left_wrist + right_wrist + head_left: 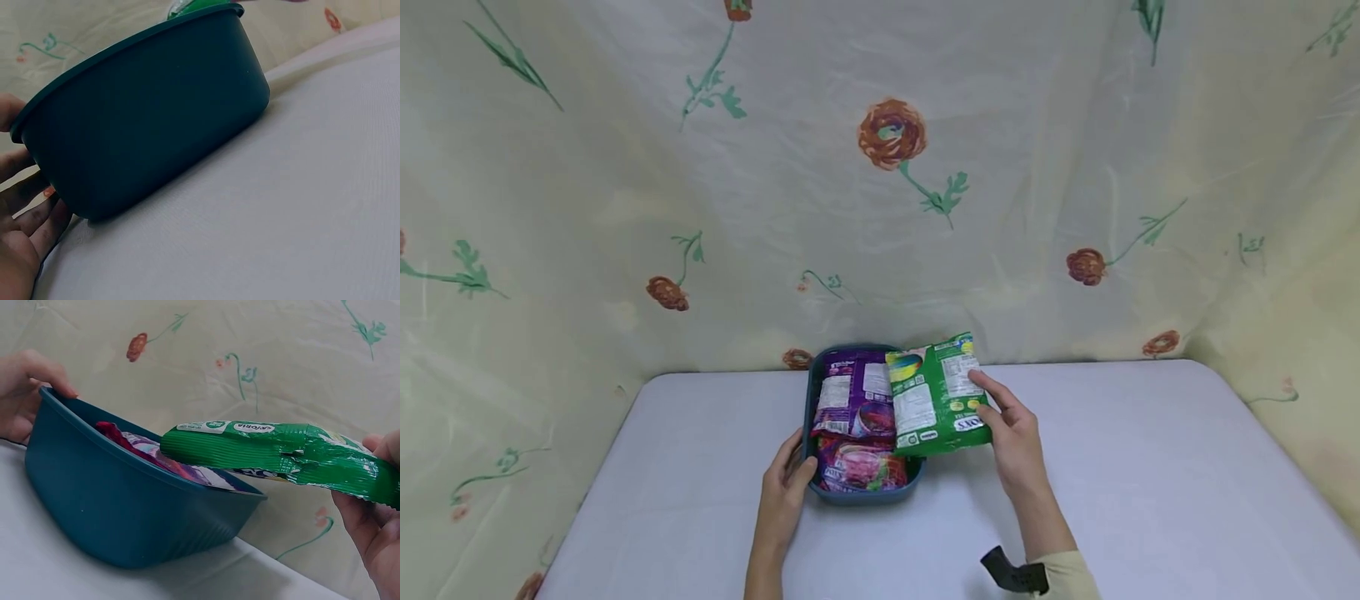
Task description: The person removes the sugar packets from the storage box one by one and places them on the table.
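Green snack packet (pixel 934 396) held flat over the right rim of the teal tub (pixel 809 408), partly above the purple packets (pixel 853 400) already inside. Right hand (pixel 1011 433) pinches its near right edge, thumb on top, fingers under. Left hand (pixel 786 487) steadies the tub's near left corner, thumb curled over the rim, fingers against the wall. Tub sits on white table (pixel 1150 467), floral cloth (pixel 887 167) behind. To do it well, probably keep the tub braced and slide the packet in leftward, level, clearing the rim.

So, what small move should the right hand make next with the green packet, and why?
Probably lower the green packet into the teal tub: the right hand holds it half over the rim, above the purple packets, while the left hand steadies the tub.
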A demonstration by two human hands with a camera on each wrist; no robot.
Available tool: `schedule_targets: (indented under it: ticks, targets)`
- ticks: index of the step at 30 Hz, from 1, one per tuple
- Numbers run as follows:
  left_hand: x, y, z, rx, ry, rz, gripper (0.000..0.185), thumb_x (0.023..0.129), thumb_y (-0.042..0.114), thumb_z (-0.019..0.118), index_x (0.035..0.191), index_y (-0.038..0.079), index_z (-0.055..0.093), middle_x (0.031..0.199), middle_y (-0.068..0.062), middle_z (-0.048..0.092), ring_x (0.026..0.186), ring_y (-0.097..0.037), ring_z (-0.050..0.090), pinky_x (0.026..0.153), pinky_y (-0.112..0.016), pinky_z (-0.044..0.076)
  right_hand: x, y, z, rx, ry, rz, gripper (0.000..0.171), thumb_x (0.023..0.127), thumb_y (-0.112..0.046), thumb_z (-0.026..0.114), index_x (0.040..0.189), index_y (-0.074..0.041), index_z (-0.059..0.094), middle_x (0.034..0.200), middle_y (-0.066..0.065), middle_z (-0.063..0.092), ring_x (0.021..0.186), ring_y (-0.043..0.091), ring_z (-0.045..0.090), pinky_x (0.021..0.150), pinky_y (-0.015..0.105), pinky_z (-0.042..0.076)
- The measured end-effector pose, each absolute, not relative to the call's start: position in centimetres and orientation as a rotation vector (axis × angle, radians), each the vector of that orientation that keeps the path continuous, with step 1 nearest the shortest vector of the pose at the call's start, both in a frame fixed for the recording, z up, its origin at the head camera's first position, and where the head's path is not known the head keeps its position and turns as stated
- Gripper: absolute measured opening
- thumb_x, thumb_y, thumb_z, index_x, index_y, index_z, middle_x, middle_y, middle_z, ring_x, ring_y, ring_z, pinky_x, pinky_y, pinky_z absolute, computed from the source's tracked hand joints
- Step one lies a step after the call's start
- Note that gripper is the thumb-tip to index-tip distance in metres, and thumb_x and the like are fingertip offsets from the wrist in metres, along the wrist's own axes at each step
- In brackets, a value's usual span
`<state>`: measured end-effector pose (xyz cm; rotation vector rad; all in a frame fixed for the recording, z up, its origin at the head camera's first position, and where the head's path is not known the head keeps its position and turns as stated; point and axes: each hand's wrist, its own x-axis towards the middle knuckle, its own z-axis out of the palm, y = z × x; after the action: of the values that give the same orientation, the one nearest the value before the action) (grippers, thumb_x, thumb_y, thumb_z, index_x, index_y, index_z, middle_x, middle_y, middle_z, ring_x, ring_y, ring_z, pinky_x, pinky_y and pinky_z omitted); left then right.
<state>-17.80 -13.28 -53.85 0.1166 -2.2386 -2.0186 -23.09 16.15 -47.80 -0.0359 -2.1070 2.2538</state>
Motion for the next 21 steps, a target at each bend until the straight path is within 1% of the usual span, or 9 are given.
schedule_targets:
  ticks: [4, 8, 13, 21]
  targets:
    - [-17.8, -13.2, -53.7, 0.117, -2.231, -2.027, 0.052, 0.095, 0.026, 0.054, 0.143, 0.013, 0.039, 0.145, -0.014, 0.043, 0.135, -0.029, 0.041, 0.110, -0.038, 0.034, -23.1, 16.5, -47.7, -0.053, -2.100, 2.241, 0.042, 0.096, -0.005, 0.044, 0.136, -0.018, 0.052, 0.151, -0.001, 0.036, 0.118, 0.013, 0.049, 0.082, 0.016, 0.052]
    - [-17.9, -13.2, -53.7, 0.116, -2.229, -2.032, 0.053, 0.095, 0.026, 0.054, 0.143, 0.013, 0.039, 0.146, -0.014, 0.043, 0.135, -0.029, 0.041, 0.110, -0.038, 0.034, -23.3, 16.9, -47.8, -0.097, -2.076, 2.253, 0.042, 0.096, -0.005, 0.044, 0.135, -0.019, 0.052, 0.150, -0.003, 0.037, 0.121, 0.013, 0.048, 0.083, 0.016, 0.052]
    - [-17.9, -13.3, -53.8, 0.114, -2.221, -2.042, 0.053, 0.095, 0.024, 0.055, 0.143, 0.011, 0.039, 0.145, -0.015, 0.043, 0.135, -0.029, 0.041, 0.110, -0.038, 0.034, -23.4, 17.2, -47.9, -0.107, -2.052, 2.278, 0.043, 0.096, -0.004, 0.043, 0.136, -0.017, 0.051, 0.151, -0.003, 0.036, 0.124, 0.014, 0.045, 0.085, 0.015, 0.051]
    - [-17.9, -13.4, -53.8, 0.120, -2.221, -2.038, 0.052, 0.095, 0.024, 0.055, 0.143, 0.012, 0.040, 0.144, -0.014, 0.045, 0.134, -0.028, 0.043, 0.109, -0.038, 0.036, -23.4, 17.5, -48.0, -0.100, -2.045, 2.273, 0.043, 0.097, -0.003, 0.042, 0.137, -0.016, 0.050, 0.151, -0.001, 0.036, 0.124, 0.013, 0.046, 0.085, 0.015, 0.051]
